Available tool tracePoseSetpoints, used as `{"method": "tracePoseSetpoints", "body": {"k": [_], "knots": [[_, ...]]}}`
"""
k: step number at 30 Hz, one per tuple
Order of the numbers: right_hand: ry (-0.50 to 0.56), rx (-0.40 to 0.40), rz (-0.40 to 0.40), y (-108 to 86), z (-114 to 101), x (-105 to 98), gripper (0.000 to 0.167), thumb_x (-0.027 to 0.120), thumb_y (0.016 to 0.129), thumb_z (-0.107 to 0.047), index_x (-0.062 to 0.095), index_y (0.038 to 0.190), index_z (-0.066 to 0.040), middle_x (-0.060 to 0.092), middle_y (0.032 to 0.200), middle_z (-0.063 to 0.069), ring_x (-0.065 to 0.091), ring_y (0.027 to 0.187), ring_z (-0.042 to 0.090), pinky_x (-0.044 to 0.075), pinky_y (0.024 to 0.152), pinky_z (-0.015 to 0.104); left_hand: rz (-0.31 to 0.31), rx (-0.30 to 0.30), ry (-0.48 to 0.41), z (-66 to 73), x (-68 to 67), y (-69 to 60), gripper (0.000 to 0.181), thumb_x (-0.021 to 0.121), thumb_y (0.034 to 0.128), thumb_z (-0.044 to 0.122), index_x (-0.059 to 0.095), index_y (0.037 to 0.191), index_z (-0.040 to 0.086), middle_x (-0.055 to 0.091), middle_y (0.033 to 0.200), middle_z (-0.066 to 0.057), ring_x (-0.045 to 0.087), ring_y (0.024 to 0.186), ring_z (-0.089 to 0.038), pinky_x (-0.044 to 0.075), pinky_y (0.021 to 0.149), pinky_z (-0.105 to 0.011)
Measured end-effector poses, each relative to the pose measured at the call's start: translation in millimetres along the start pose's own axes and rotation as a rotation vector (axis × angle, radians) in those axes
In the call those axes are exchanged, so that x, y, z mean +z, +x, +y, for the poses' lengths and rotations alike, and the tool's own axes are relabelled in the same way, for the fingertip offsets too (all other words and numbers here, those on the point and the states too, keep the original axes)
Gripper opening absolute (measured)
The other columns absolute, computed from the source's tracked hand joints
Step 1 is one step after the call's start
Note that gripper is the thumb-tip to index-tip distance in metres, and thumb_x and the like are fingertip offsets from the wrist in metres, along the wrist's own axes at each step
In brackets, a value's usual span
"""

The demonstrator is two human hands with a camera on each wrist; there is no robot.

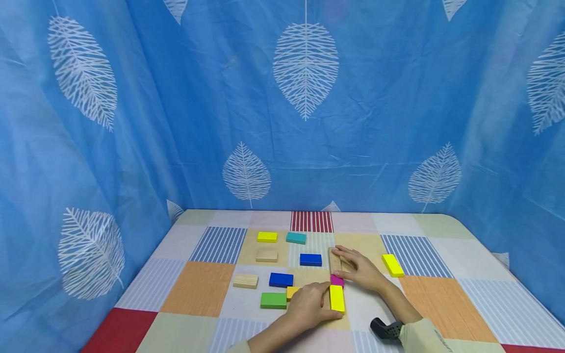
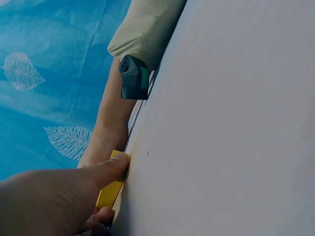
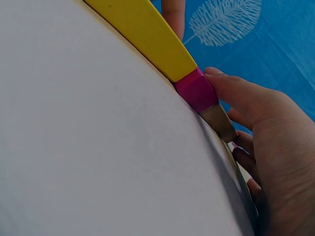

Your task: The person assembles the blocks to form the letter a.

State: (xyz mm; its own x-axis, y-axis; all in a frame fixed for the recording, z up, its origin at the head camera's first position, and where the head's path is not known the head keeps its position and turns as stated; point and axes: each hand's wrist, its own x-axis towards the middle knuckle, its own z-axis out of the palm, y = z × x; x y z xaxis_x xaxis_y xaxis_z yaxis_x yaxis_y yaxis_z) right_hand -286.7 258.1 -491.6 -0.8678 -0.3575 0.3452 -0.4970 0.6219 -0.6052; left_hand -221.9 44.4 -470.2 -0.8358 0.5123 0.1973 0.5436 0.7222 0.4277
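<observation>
A yellow block (image 1: 337, 299) lies at the near end of a line, with a magenta block (image 1: 337, 281) beyond it and a plain wooden block (image 1: 335, 261) farthest. My left hand (image 1: 307, 307) holds the yellow block by its ends, thumb at the near end; in the left wrist view the thumb presses on the yellow block (image 2: 109, 194). My right hand (image 1: 363, 271) grips the wooden block, fingers at its far end and thumb by the magenta block. The right wrist view shows the yellow, magenta (image 3: 198, 91) and wooden blocks end to end, with the right thumb touching the magenta one.
Left of the line lie blue blocks (image 1: 281, 280), a green block (image 1: 273, 300), an orange block (image 1: 291, 292) partly behind the left hand, plain wooden blocks (image 1: 245, 281), a teal block (image 1: 296, 238) and a yellow one (image 1: 267, 237). Another yellow block (image 1: 393, 265) lies at the right.
</observation>
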Motion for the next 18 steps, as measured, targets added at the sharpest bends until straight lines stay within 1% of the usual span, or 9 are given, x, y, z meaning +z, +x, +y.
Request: {"method": "tracePoseSetpoints", "body": {"k": [3,5,8,13,18], "knots": [[-0.002,-0.002,0.001,0.1,1.0,0.2,0.061,0.069,0.08,-0.039,0.052,0.133,-0.014,0.041,0.141,0.012,0.034,0.128,0.039,0.026,0.097,0.065,0.019,0.009,0.024,0.7,1.5,0.0,0.072,0.073,0.0656,0.058,0.064,0.117,0.008,0.045,0.063,0.012,0.037,0.055,-0.002,0.033,0.045,-0.017],[-0.002,0.001,0.0,0.4,0.7,-0.1,0.061,0.069,0.08,-0.039,0.051,0.133,-0.014,0.04,0.141,0.013,0.033,0.128,0.04,0.026,0.097,0.065,0.029,0.016,0.043,0.6,2.5,0.2,0.072,0.073,0.0657,0.059,0.065,0.116,0.008,0.039,0.059,0.011,0.034,0.051,-0.003,0.028,0.042,-0.018],[-0.007,0.008,-0.002,1.0,0.2,-0.4,0.061,0.069,0.08,-0.039,0.051,0.133,-0.014,0.04,0.141,0.012,0.033,0.128,0.04,0.026,0.097,0.065,0.044,0.03,0.081,0.0,3.6,0.1,0.072,0.071,0.0656,0.061,0.066,0.115,0.008,0.036,0.057,0.011,0.03,0.049,-0.003,0.024,0.04,-0.018],[-0.009,0.005,-0.004,1.1,1.3,0.1,0.061,0.069,0.08,-0.039,0.052,0.133,-0.015,0.041,0.141,0.012,0.034,0.128,0.039,0.025,0.097,0.066,0.052,0.039,0.111,-0.3,4.6,-0.1,0.073,0.07,0.0656,0.063,0.066,0.115,0.01,0.034,0.056,0.01,0.026,0.048,-0.003,0.021,0.04,-0.018],[-0.003,0.0,0.002,0.6,3.5,1.5,0.061,0.071,0.079,-0.038,0.053,0.132,-0.015,0.041,0.141,0.011,0.034,0.128,0.039,0.026,0.097,0.065,0.068,0.049,0.121,-0.8,5.7,-0.1,0.073,0.069,0.0651,0.064,0.067,0.115,0.011,0.033,0.055,0.01,0.023,0.047,-0.003,0.019,0.039,-0.019]]}}
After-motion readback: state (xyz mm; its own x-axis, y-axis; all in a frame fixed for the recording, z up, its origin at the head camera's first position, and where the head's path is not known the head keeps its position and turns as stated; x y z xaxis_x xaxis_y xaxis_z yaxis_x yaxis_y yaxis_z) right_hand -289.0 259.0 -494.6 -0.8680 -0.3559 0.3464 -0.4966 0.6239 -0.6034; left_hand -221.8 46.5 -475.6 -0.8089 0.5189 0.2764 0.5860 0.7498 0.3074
